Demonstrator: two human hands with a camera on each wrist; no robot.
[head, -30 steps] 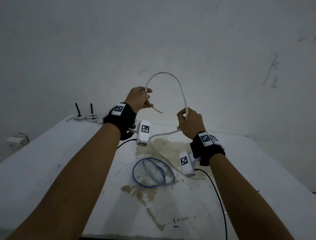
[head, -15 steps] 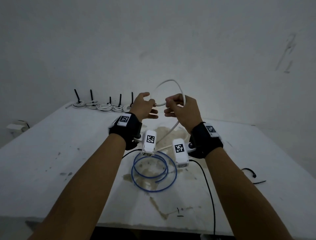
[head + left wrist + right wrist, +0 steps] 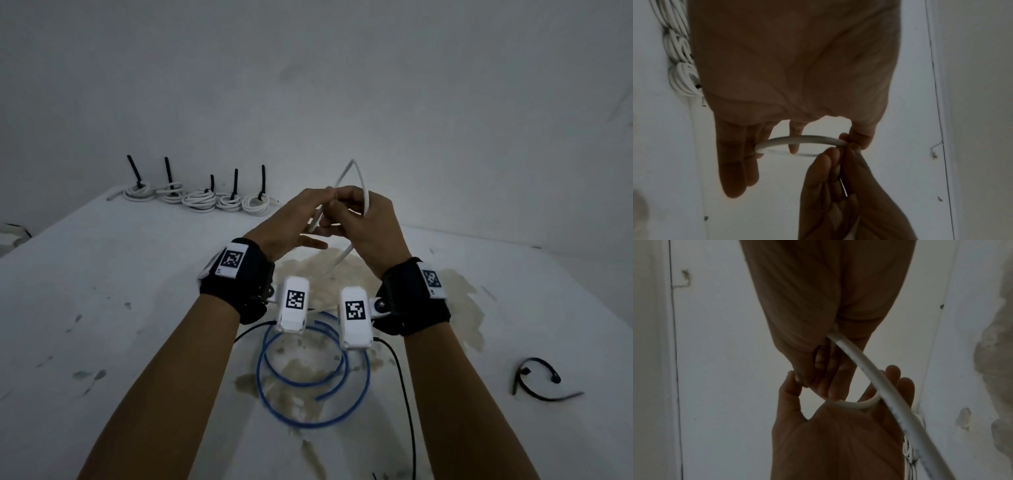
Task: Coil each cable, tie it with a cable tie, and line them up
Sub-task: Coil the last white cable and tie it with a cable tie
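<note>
A white cable point(image 3: 343, 257) is held in the air over the table by both hands. A small loop of it stands up above the knuckles and a tail hangs down toward the table. My right hand point(image 3: 363, 222) grips the cable in curled fingers; in the right wrist view the cable point(image 3: 858, 357) runs out of that fist. My left hand point(image 3: 294, 222) meets it thumb to fingertips. In the left wrist view the cable point(image 3: 807, 138) arcs from between the left fingers to the thumb's pinch. A loose blue cable point(image 3: 310, 426) lies coiled on the table below my wrists.
Several white coils point(image 3: 200, 200), each tied with an upright black tie, stand in a row at the table's back left. Loose black cable ties point(image 3: 534, 359) lie at the right. The white table point(image 3: 102, 308) is stained in the middle. A wall rises close behind.
My hands have come together from well apart. The wide white arch has shrunk to a narrow loop above them. The view has tilted down, showing the row of coils.
</note>
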